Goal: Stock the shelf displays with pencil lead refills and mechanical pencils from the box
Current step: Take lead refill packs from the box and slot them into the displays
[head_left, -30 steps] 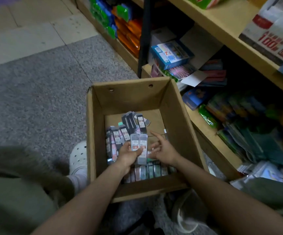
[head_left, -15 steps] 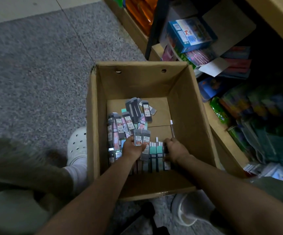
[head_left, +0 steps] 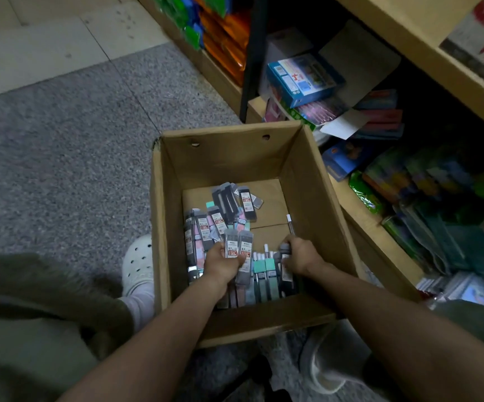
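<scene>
2 grey lead refill packs [head_left: 239, 252] sit pinched in the left hand [head_left: 220, 264] inside the box [head_left: 316, 198], while the right hand [head_left: 300, 256] curls round another refill [head_left: 285, 250], best lifted squarely and stacked label-up.

"0.7" and "100" on lead refill packs [head_left: 238, 247]

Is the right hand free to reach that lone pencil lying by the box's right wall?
Probably yes: the right hand sits just below the lone pencil, with nothing lying between them, though its fingers already grip a pack.
</scene>
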`<state>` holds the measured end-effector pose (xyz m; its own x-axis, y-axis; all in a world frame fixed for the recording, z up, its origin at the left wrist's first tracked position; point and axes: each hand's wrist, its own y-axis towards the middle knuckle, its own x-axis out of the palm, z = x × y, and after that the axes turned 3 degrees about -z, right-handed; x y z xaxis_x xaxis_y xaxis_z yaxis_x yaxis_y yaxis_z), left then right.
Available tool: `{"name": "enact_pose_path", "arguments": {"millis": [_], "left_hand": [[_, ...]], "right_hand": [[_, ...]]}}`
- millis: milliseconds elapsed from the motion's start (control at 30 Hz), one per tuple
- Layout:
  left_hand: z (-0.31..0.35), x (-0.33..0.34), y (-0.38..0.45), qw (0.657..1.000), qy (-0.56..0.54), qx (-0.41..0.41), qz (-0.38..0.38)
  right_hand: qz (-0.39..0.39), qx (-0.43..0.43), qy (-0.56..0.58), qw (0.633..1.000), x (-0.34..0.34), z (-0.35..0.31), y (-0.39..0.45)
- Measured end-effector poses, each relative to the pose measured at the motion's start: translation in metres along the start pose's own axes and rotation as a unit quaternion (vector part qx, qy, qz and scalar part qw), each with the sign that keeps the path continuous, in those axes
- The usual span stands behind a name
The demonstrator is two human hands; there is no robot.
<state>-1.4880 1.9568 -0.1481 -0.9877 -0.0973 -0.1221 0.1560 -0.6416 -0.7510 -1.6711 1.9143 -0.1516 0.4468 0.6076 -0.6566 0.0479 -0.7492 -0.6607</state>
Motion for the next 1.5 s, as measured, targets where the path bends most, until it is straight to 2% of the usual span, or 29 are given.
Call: {"name": "enact_pose_path", "arguments": {"millis": [133,267,400,533,733,833,933,1100,1300,1433,1500], "left_hand": [[0.004,-0.006,-0.002,1.000,-0.016,-0.008,0.001],[0.007,-0.009,0.001,1.000,-0.023,-0.009,0.009],[0.008,-0.011,0.005,0.999,-0.030,-0.013,0.003],[0.008,-0.011,0.006,1.000,-0.020,-0.014,0.000],[0.014,-0.014,0.000,1.000,0.001,-0.012,-0.005],[0.022,-0.020,-0.008,1.000,0.007,0.003,-0.010],[0.040,-0.025,-0.018,0.998,0.028,0.046,-0.032],[0.110,-0.023,-0.038,0.980,0.089,0.149,-0.101],[0.225,-0.005,-0.081,0.920,0.177,0.285,-0.203],[0.262,0.021,-0.106,0.885,0.169,0.351,-0.254],[0.272,0.037,-0.113,0.878,0.142,0.367,-0.274]], "right_hand": [[-0.003,-0.002,-0.017,1.000,0.004,0.007,0.004],[-0.020,-0.047,-0.134,0.990,0.012,0.007,0.007],[-0.045,-0.077,-0.273,0.958,0.019,0.001,0.013],[-0.028,-0.094,-0.300,0.949,0.025,-0.001,0.017],[-0.005,-0.126,-0.232,0.964,0.023,-0.004,0.014],[-0.028,-0.118,-0.103,0.987,0.011,-0.008,0.006],[0.035,-0.148,-0.018,0.988,-0.016,-0.020,-0.009],[0.168,-0.198,0.092,0.961,-0.102,-0.057,-0.056],[0.297,-0.234,0.126,0.917,-0.219,-0.068,-0.126],[0.338,-0.240,0.220,0.883,-0.258,-0.056,-0.166],[0.375,-0.223,0.211,0.875,-0.268,-0.048,-0.180]]}}
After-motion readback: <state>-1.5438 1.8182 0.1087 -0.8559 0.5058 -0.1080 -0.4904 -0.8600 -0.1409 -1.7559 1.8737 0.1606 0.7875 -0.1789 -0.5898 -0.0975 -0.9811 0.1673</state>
